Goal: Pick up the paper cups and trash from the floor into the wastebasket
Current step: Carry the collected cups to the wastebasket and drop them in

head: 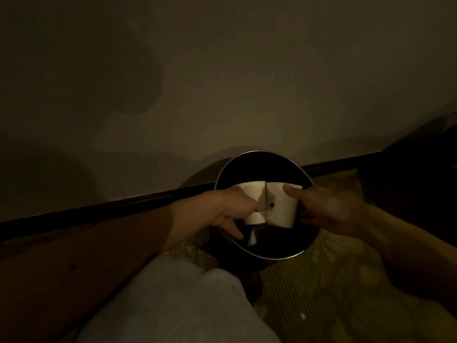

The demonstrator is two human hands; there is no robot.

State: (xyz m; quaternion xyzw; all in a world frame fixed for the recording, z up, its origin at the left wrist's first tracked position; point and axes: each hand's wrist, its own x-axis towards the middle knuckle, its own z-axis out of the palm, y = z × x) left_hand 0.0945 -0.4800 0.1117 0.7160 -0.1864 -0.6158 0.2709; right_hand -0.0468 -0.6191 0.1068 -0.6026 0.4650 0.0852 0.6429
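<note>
A plain wall (222,70) fills the upper half of your view, with a dark baseboard (123,206) running along its foot. Below it lies the ribbed carpet floor (333,268), dim and speckled. Your knee, in a light trouser leg (173,305), rises at the bottom centre.

The round wastebasket (262,152) stands on the floor against the baseboard, its metal rim bright and its inside dark.

Your left grip (222,206) reaches in from the left and is closed round the left paper cup (249,191), with a finger curled across its front. Your right grip (329,209) comes in from the right and is closed round the right paper cup (282,211), with the thumb lying over the cup's upper side.

Both cups hang over the mouth of the wastebasket, wide ends up, side by side and touching. The right one carries a small dark spot (272,205) near the seam where they meet.

A small white scrap (252,237) shows below the cups, inside the wastebasket.
</note>
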